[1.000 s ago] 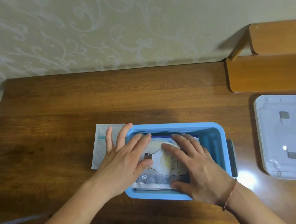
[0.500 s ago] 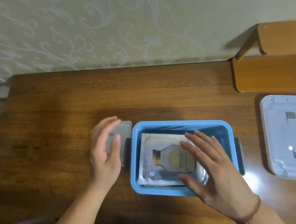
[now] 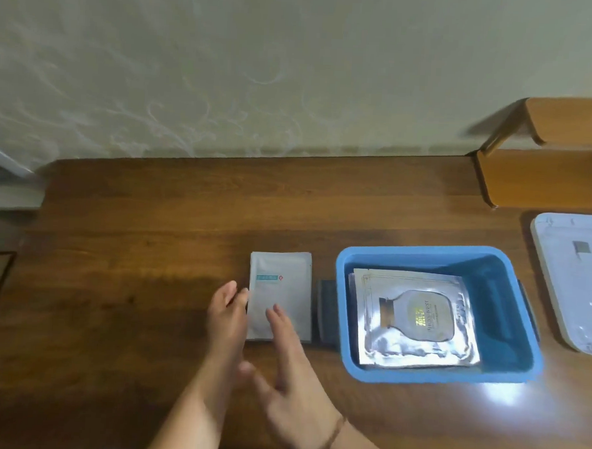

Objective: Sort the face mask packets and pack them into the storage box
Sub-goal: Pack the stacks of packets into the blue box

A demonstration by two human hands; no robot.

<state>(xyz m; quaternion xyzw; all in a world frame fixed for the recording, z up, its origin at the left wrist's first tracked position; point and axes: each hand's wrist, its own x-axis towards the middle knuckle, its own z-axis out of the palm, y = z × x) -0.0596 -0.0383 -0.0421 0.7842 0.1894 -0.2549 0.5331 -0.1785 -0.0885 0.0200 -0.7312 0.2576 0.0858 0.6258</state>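
Note:
A blue storage box (image 3: pixel 506 372) stands on the wooden table, right of centre. Inside it lies a stack of silver face mask packets (image 3: pixel 415 337), the top one printed with a bottle. A white packet stack (image 3: pixel 284 292) with a teal label lies on the table just left of the box. My left hand (image 3: pixel 226 323) is at the white stack's left edge, fingers straight, fingertips touching that edge. My right hand (image 3: pixel 290 371) reaches across, its straight fingers lying on the stack's lower part. Neither hand holds anything.
A dark handle (image 3: pixel 326 315) of the box sits between the white stack and the box wall. A white lid (image 3: pixel 573 280) lies at the right edge. A wooden shelf (image 3: pixel 544 175) stands at the back right against the wall.
Both hands left the box. The right hand swung left out of the box onto the white stack; the left hand stays at the stack's left edge. The view shifted left.

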